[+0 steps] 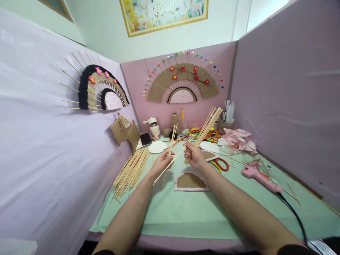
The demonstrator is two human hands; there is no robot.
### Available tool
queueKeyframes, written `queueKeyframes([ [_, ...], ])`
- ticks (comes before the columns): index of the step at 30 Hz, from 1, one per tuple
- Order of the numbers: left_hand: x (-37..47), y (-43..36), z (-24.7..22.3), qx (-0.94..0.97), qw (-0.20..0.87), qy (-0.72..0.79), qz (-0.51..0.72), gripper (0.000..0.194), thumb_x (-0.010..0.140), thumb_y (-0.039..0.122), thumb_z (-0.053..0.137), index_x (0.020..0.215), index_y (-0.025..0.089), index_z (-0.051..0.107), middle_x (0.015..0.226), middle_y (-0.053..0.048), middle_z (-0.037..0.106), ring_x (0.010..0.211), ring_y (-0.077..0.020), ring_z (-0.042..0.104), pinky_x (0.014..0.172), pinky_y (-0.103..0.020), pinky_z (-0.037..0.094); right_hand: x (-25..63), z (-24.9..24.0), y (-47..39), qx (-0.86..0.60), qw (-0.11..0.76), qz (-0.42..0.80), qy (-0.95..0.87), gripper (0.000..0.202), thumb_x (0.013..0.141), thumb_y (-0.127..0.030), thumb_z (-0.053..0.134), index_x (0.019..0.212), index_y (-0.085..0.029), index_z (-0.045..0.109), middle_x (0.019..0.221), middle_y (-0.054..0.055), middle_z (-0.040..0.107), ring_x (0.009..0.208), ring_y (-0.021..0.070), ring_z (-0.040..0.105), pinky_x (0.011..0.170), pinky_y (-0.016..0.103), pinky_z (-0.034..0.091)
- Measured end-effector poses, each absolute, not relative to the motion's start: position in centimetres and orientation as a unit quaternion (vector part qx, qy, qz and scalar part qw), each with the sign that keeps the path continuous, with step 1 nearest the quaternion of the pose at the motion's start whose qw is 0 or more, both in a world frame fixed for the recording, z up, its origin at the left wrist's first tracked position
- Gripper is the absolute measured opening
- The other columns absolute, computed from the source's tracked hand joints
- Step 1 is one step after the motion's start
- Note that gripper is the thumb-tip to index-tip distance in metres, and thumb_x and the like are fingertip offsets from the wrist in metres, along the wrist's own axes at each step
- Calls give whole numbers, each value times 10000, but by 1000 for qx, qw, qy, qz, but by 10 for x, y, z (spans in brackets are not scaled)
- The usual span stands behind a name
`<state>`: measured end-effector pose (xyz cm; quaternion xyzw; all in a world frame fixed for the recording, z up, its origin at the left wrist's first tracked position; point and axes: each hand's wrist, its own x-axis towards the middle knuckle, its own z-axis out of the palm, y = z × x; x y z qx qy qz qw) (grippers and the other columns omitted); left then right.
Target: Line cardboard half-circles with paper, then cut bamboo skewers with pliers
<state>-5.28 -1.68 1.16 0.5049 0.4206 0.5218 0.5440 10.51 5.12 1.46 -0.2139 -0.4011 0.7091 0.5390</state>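
My right hand (194, 156) is closed around a thick bundle of thin wooden sticks (208, 125), tilted up to the right. A few sticks (173, 139) are pinched in my left hand (162, 163), beside it. One stick (170, 164) slants between the two hands, its lower end pointing toward me. Below them, on the green tabletop (164, 212), lies a half-round cardboard piece (191, 181) with a pink-white wrapped edge. A second half-round piece (209, 155) lies partly hidden behind my right hand.
A large pile of sticks (131, 171) lies at left. Red-handled scissors (222, 164) and a pink glue gun (261, 178) with a black cord lie at right. Crumpled patterned cloth (237, 139), a white bottle (154, 130) and a cardboard scrap (124, 131) stand farther back. Finished fans (183, 76) hang on the partitions.
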Motion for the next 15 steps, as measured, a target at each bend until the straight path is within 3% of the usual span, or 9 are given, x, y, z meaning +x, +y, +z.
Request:
queueKeyframes([
  [6, -44, -25, 15, 532, 510, 372, 565, 607, 618, 349, 790, 1152, 182, 554, 600, 45, 539, 461, -39, 353, 455, -206, 196, 103, 12, 52, -213, 532, 734, -364, 392, 642, -493, 743, 718, -193, 503, 419, -147, 149, 356, 28, 86, 324, 176, 104],
  [12, -47, -23, 21, 487, 408, 396, 663, 329, 668, 395, 737, 861, 137, 669, 643, -3, 591, 449, -28, 304, 453, -224, 196, 101, 8, 51, -277, 496, 708, -419, 425, 672, -575, 683, 671, -189, 506, 422, -135, 164, 355, 36, 112, 335, 193, 115],
  [15, -60, -18, 30, 416, 316, 394, 756, 286, 681, 409, 720, 765, 147, 643, 655, 6, 586, 440, -23, 279, 443, -220, 197, 105, 4, 55, -378, 480, 608, -507, 487, 726, -649, 576, 646, -168, 581, 409, -97, 231, 358, 62, 197, 357, 221, 162],
])
